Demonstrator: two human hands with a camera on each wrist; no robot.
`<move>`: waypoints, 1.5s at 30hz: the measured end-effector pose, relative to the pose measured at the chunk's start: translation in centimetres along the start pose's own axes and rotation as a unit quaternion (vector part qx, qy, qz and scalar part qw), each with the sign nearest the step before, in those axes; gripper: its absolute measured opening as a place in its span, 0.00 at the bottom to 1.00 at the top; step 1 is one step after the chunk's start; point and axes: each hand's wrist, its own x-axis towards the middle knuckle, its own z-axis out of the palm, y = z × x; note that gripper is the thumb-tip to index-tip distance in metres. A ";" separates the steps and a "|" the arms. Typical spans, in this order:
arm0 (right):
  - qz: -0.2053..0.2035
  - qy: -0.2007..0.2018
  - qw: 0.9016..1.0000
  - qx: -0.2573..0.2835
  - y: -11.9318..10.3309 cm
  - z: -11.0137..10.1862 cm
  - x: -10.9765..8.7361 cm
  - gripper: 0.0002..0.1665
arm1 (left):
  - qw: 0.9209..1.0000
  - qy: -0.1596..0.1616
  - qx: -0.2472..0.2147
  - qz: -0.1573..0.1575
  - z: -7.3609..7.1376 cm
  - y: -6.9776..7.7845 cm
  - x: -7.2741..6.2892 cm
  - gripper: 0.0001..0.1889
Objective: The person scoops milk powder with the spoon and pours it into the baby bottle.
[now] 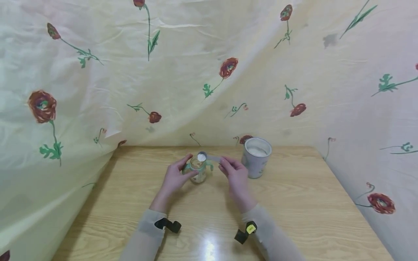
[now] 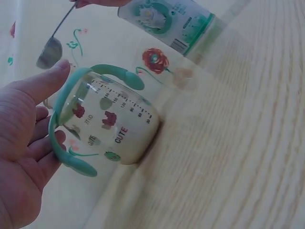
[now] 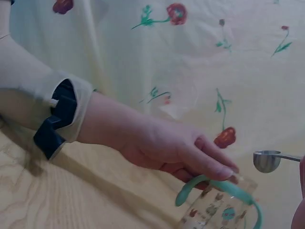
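Note:
My left hand (image 1: 173,177) grips a clear baby bottle (image 2: 116,119) near its open top, thumb on one side and fingers on the other. The bottle has a mint-green ring with two handles, printed measuring marks and small pictures, and it stands on the table. My right hand (image 1: 237,177) pinches the handle of a metal measuring scoop (image 3: 267,162). In the head view the scoop's bowl, heaped with white powder, overlaps the bottle's mouth; both wrist views show it raised above the rim level.
An open can (image 1: 256,165) with white powder inside stands behind my right hand, its printed side visible in the left wrist view. The wooden table (image 1: 310,203) meets a flower-patterned cloth (image 1: 183,87) at the back and sides. Both wrists wear black camera straps.

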 end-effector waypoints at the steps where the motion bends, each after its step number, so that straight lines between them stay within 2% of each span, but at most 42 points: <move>1: -0.006 0.001 1.000 -0.005 0.3 0.1 0.1 0.10 | 1.000 0.003 0.004 -0.002 0.0 0.0 0.1 0.39; 5: -0.042 -0.004 0.998 -0.038 1.0 0.6 0.5 0.13 | 1.000 0.011 0.026 -0.008 0.1 -0.4 0.6 0.38; 9: -0.089 -0.009 0.991 -0.095 1.5 0.8 0.7 0.12 | 1.000 0.007 0.029 -0.009 0.1 -1.0 1.2 0.37; 15: -0.152 -0.023 0.976 -0.155 2.2 0.8 1.1 0.07 | 1.000 0.007 0.023 -0.018 0.2 -1.5 1.7 0.36; 21: -0.226 -0.042 0.953 -0.196 2.6 0.8 1.4 0.06 | 1.000 0.016 0.014 -0.015 0.2 -1.2 1.9 0.35; 24: -0.270 -0.051 0.935 -0.223 3.0 0.6 1.4 0.06 | 1.000 0.016 0.018 -0.011 0.3 -1.3 1.8 0.34; 26: -0.309 -0.058 0.917 -0.247 3.2 0.4 1.4 0.07 | 1.000 0.015 0.019 -0.009 0.3 -1.4 1.6 0.34; 32: -0.443 -0.088 0.834 -0.316 3.5 -0.1 1.6 0.12 | 1.000 0.013 0.019 -0.008 0.1 -1.7 1.1 0.34; 35: -0.479 -0.110 0.808 -0.325 3.4 -0.2 1.5 0.12 | 1.000 0.019 0.018 -0.008 0.0 -1.8 0.8 0.34; 38: -0.495 -0.123 0.793 -0.332 3.4 -0.2 1.3 0.12 | 1.000 0.022 0.014 -0.005 -0.2 -1.9 0.5 0.34; 40: -0.499 -0.124 0.788 -0.340 3.4 -0.2 1.2 0.12 | 1.000 0.019 0.011 -0.001 -0.1 -2.0 0.4 0.34; 45: -0.501 -0.122 0.781 -0.353 3.4 -0.4 1.0 0.13 | 1.000 0.016 0.011 0.006 0.1 -2.0 0.4 0.34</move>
